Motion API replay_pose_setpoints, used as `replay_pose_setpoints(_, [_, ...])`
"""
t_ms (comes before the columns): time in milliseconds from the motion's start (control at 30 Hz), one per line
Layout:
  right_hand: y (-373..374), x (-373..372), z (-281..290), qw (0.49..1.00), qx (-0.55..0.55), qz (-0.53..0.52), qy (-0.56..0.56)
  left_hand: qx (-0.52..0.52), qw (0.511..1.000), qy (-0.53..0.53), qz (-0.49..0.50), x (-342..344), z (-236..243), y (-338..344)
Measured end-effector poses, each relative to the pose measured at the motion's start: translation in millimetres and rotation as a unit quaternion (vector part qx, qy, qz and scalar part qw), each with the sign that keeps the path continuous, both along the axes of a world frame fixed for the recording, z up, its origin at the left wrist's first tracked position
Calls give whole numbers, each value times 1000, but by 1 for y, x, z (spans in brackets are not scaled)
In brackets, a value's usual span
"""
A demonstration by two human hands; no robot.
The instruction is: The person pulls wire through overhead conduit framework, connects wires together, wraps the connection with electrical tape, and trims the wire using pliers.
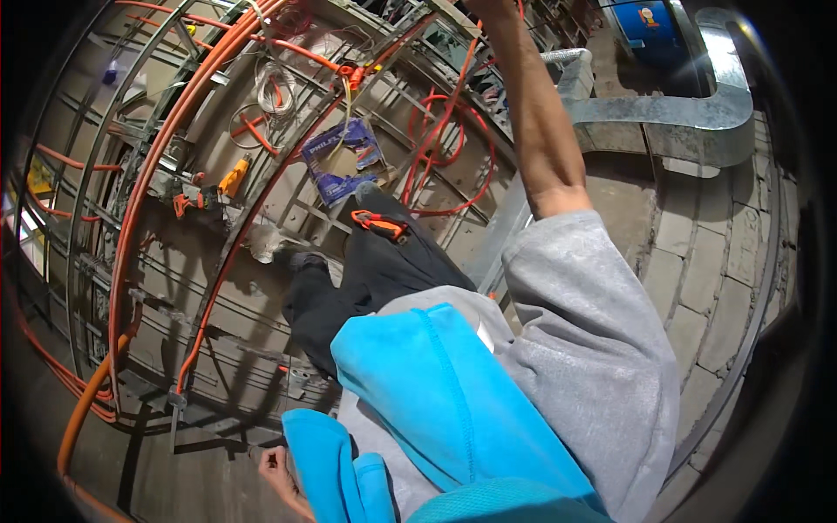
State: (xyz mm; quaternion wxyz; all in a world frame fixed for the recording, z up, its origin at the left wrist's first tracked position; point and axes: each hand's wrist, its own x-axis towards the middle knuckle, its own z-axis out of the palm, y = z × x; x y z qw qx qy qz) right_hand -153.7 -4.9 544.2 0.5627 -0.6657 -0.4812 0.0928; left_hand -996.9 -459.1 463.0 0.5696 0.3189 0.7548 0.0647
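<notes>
My right arm in a grey sleeve reaches up past the metal frame. Only the base of my right hand (490, 7) shows at the top edge; its fingers are cut off. Low on the left, my left hand (277, 478) hangs beside the blue cloth (427, 383) over my front, its fingers curled. Whether anything small sits in them is not visible. A red-orange handled tool (379, 225) lies on my dark trouser leg (397, 253), touched by neither hand.
Orange conduits (139, 183) curve along the metal framing at left. Below lie a red power tool (187, 202), a yellow-orange tool (234, 177), a torn blue package (344, 161) and a red cable coil (488, 157). Galvanized duct (663, 109) and a block wall (711, 261) stand right.
</notes>
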Motion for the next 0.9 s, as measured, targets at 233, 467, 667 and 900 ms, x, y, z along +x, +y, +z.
replay_pose_setpoints(233, [-13, -6, 9, 991, -76, -12, 105, 149, 986, -54, -47, 161, 103, 61])
replay_pose_setpoints(467, [6, 1, -16, 969, 75, 87, 217, 202, 975, -75, -60, 181, 118, 91])
replay_pose_setpoints(667, [-36, -41, -89, 997, -31, -62, 26, 256, 950, -151, -92, 156, 161, 120])
replay_pose_setpoints(900, [-212, -262, -275, 736, -655, -9, 168, 366, 897, -178, -174, 160, 204, 154])
